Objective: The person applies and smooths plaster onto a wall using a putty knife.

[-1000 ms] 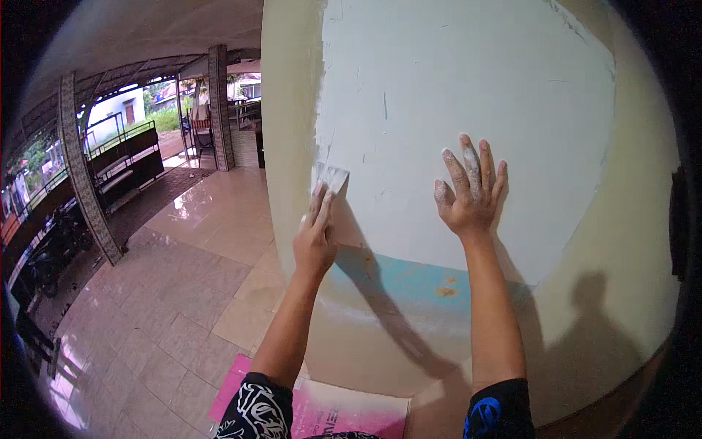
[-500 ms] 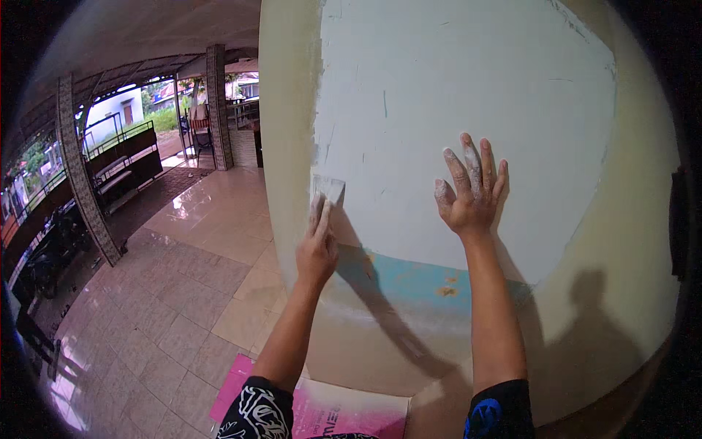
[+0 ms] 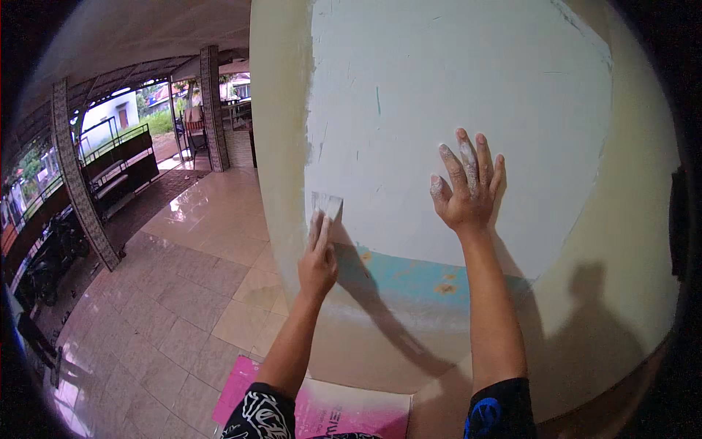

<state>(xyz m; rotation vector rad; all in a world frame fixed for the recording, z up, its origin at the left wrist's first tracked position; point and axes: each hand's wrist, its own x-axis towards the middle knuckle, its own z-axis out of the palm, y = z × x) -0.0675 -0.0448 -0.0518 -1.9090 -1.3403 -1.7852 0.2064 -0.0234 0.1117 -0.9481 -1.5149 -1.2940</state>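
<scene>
My left hand (image 3: 318, 263) is closed round a putty knife (image 3: 327, 204), its flat blade against the wall near the left border of a large white filler patch (image 3: 409, 183). The handle is hidden by my fingers. White dust coats the fingers of my right hand (image 3: 468, 186), which lies spread on the patch at the right, holding nothing. Thin scratches and a short green streak mark the white surface. Below it runs a bare turquoise band (image 3: 409, 272) with rusty brown spots.
Yellowish-beige wall (image 3: 281, 146) surrounds the patch. A pink and white board (image 3: 358, 406) lies on the tiled floor (image 3: 190, 293) below me. Patterned pillars (image 3: 80, 175), a dark railing and a motorcycle (image 3: 55, 252) stand off to the left.
My left hand and the putty knife have moved a little down along the patch's left border. My right hand stays spread on the wall; the view has shifted slightly.
</scene>
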